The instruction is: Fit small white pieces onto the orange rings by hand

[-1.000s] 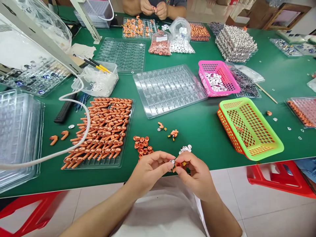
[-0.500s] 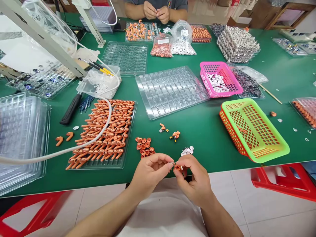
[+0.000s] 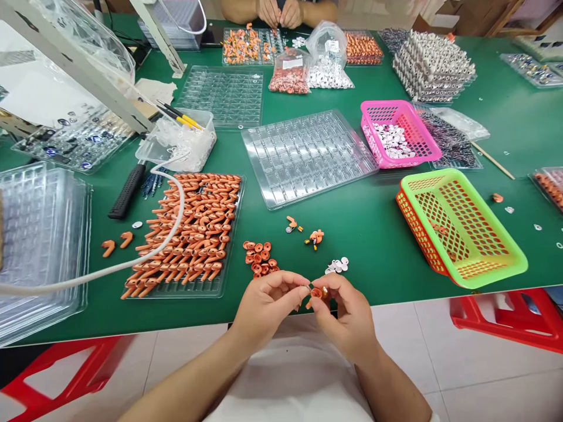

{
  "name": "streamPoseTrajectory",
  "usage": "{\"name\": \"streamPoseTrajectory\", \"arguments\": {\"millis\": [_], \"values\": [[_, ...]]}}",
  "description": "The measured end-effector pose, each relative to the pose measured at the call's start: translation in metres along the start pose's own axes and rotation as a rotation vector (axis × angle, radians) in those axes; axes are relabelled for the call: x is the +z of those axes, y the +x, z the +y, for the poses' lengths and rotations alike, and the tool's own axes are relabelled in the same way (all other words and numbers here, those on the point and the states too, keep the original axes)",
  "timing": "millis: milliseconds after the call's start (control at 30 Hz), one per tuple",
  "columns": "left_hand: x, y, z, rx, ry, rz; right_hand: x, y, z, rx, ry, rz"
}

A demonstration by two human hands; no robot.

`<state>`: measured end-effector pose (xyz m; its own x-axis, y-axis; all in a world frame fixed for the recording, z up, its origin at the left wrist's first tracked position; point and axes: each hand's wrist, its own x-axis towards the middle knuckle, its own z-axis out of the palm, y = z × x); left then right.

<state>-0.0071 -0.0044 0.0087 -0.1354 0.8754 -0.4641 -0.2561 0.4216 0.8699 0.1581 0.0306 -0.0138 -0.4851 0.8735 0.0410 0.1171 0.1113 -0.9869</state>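
Observation:
Over the table's front edge, my right hand (image 3: 349, 316) is closed in a pinch on an orange earbud shell (image 3: 316, 292), its round hollow facing up. My left hand (image 3: 266, 310) pinches a tiny part against the shell's left side; fingertips mostly hide it. Just beyond the left fingers is a pile of orange earbud caps (image 3: 258, 258). White round pieces (image 3: 337, 265) are heaped past the right knuckles. Farther out lie two orange earbud parts, one with a silver disc (image 3: 291, 224) and another with yellow-tipped bits (image 3: 315, 237).
A tray of orange earbud shells (image 3: 189, 234) stands at left, crossed by a white cable (image 3: 180, 214). Clear plastic tray (image 3: 308, 158) lies ahead. To the right are a green basket (image 3: 488, 234) and a pink basket (image 3: 433, 153). A co-worker's hands (image 3: 281, 12) work across the table.
The view has shifted slightly. The orange shell has turned so its round hollow shows more, and my left fingertips cover the small silvery part that was visible before.

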Motion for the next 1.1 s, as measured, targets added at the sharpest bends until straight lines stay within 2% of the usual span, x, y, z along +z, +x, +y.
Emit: {"name": "streamPoseTrajectory", "arguments": {"millis": [167,500,667,833,933,1100], "values": [[-0.003,0.004,0.002,-0.052,-0.098,-0.089,-0.003,0.004,-0.005,0.139,0.141,-0.029],[0.002,-0.001,0.005,0.015,-0.010,-0.077,-0.004,0.000,-0.002,0.161,0.165,-0.076],[0.001,-0.007,0.001,0.048,0.035,-0.140,-0.017,-0.001,-0.002,0.046,0.049,-0.134],[-0.003,-0.014,-0.010,-0.100,-0.105,-0.223,-0.030,-0.006,-0.002,0.008,0.035,-0.289],[-0.008,-0.017,-0.015,-0.153,-0.140,-0.225,-0.028,-0.008,-0.002,-0.023,-0.003,-0.343],[-0.018,-0.024,-0.014,-0.155,-0.079,-0.154,-0.013,-0.008,-0.002,-0.150,-0.075,-0.352]]}}
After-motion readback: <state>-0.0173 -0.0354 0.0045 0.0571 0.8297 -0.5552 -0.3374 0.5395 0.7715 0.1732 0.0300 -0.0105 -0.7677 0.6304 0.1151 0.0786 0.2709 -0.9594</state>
